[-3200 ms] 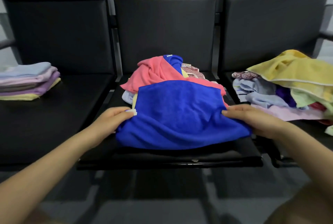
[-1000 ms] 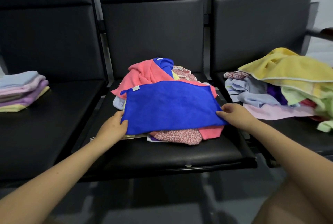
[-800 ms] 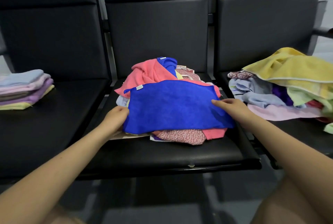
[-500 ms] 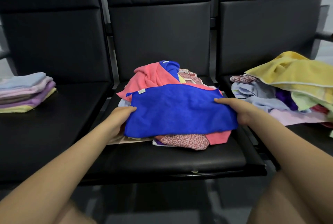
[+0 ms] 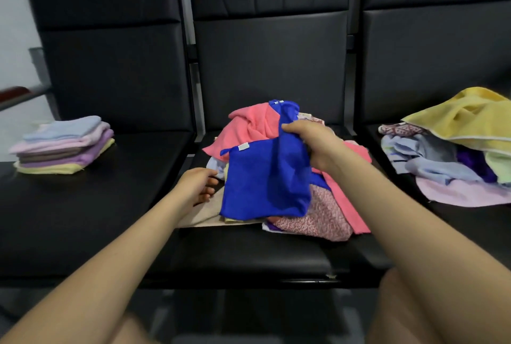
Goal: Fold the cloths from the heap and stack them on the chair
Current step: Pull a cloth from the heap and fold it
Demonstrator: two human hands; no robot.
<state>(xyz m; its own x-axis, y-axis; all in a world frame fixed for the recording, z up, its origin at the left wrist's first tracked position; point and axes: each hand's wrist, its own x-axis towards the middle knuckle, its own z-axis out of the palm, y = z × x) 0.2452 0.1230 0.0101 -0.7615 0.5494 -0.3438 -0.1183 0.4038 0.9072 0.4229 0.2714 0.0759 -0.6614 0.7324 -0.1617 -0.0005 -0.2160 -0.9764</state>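
A blue cloth (image 5: 254, 177) lies on the heap of mixed cloths (image 5: 326, 205) on the middle chair seat (image 5: 249, 255). My right hand (image 5: 312, 142) grips the cloth's right part and holds it lifted over toward the left, so that the cloth is partly doubled over. My left hand (image 5: 197, 186) sits at the cloth's left edge with loosely curled fingers; whether it holds the cloth cannot be told. A stack of folded cloths (image 5: 63, 144) in blue, pink, purple and yellow rests on the left chair.
A second heap of loose cloths (image 5: 448, 155), topped by a yellow towel (image 5: 470, 117), fills the right chair. Black chair backs stand behind all three seats. An armrest (image 5: 16, 95) sticks out at the far left. My knees show at the bottom edge.
My right hand has lifted the right end of the blue cloth and carried it leftward over the middle. My left hand has slipped slightly away from the left edge.
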